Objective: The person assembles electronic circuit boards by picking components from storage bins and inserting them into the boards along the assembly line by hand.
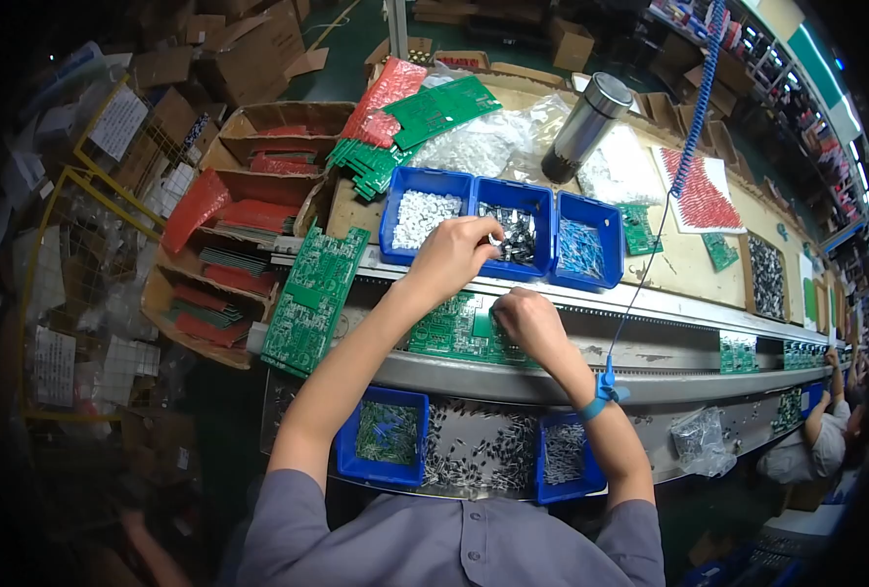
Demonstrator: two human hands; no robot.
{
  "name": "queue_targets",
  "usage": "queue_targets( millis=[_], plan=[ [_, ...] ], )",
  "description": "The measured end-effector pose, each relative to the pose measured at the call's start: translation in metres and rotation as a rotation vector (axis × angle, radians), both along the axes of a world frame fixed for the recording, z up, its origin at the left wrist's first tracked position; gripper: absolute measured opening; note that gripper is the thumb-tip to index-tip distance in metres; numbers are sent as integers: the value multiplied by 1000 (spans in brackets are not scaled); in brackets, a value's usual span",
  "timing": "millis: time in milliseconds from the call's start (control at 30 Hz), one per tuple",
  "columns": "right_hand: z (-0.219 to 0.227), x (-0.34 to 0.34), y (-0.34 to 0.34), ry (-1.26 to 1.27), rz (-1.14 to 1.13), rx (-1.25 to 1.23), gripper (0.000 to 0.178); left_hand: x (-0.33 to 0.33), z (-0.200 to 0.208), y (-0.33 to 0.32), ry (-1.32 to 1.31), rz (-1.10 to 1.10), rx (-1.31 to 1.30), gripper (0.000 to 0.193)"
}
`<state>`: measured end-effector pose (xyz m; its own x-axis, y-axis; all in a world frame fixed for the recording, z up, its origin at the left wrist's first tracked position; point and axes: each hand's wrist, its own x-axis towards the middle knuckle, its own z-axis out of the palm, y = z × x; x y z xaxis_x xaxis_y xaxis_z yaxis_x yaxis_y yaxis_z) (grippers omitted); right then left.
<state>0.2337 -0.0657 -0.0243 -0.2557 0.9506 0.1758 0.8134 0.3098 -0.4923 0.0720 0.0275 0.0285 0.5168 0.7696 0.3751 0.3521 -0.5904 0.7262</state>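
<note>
My left hand (457,252) reaches over the near side of the middle blue bin (550,230), its fingers bent together at the dark components (520,240) inside. Whether something is between the fingertips I cannot make out. Below it, a green circuit board (439,331) lies in the metal rail. My right hand (529,321) is closed over that board's right part, fingertips pointing down; what they pinch is hidden. A blue wrist strap (603,393) with a coiled cord is on my right wrist.
Flanking the middle bin are bins of white parts (425,213) and blue parts (579,250). A larger board (315,293) lies across the rail's left end. Nearer me are two blue bins and loose black components (479,445). A steel flask (588,125) stands behind; another person (816,440) sits far right.
</note>
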Motion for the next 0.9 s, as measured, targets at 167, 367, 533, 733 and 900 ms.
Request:
queue_targets(
  millis=[167,367,533,733,900],
  plan=[
    [-14,-5,-11,-140,-9,210,5,-37,-9,-25,-106,41,-209,11],
    [-13,-4,-14,-222,-14,228,5,-68,-18,-53,-52,62,-416,13],
    [-4,5,-15,-172,-43,127,2,-84,-28,-63,-95,56,-277,9],
    [23,7,11,-78,-88,98,8,-90,-28,-65,-66,182,-310,10],
    [17,-2,69,-172,-152,313,10,-88,-47,-64,-123,218,-228,11]
  ],
)
